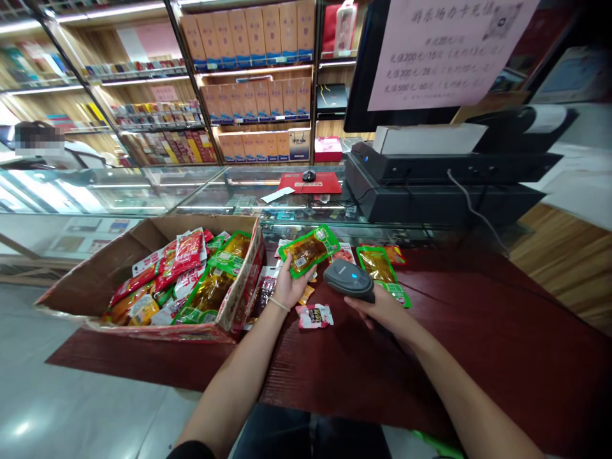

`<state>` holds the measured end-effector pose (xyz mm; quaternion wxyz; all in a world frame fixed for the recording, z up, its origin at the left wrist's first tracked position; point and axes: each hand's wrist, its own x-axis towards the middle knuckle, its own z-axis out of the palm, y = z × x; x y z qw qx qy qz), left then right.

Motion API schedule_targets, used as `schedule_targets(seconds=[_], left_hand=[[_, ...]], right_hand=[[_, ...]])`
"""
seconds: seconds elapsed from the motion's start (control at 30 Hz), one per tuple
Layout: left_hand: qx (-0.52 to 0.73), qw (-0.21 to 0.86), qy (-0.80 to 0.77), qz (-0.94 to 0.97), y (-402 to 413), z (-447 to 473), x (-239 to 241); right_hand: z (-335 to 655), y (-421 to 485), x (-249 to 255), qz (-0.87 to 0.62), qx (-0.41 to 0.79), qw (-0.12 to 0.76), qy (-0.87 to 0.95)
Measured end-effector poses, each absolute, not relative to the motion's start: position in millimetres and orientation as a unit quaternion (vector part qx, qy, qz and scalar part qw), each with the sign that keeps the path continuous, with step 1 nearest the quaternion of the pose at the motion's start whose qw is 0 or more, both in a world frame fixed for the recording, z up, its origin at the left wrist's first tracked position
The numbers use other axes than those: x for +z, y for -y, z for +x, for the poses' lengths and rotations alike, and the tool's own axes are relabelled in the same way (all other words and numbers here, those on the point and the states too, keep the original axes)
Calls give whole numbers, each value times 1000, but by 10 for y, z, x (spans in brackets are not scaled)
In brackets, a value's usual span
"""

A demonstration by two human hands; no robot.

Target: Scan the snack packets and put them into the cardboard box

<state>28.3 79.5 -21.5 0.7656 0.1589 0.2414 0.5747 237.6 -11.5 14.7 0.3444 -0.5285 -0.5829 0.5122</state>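
Note:
My left hand (287, 287) grips a green-edged snack packet (312, 250) with brown contents and a white label, tilted above the counter. In my right hand (377, 306) is a dark grey barcode scanner (348, 279) with a small blue light, its head close to the packet's right side. Another green-edged packet (377, 264) lies on the counter beyond the scanner. A pink and white packet (314, 316) lies just below my hands. Left of my left wrist, a dark red packet (264, 290) rests against a cardboard box.
The open cardboard box (143, 229) at left holds several red, green and orange packets. Behind the dark red counter (478, 331) stands a glass showcase (201, 191) with a mouse (309, 175) on a red pad. A monitor (358, 70) and black till (444, 197) stand at right; a person (52, 150) is far left.

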Motion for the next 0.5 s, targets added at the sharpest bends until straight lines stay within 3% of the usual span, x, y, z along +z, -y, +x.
schedule_targets(seconds=[0.33,0.5], left_hand=[[576,756,-239,199,-774,295,-274],[621,639,-325,317,-727,431,-232]], right_hand=[[2428,103,124,-531,505,342,588],[2461,75,210,-523,502,388,569]])
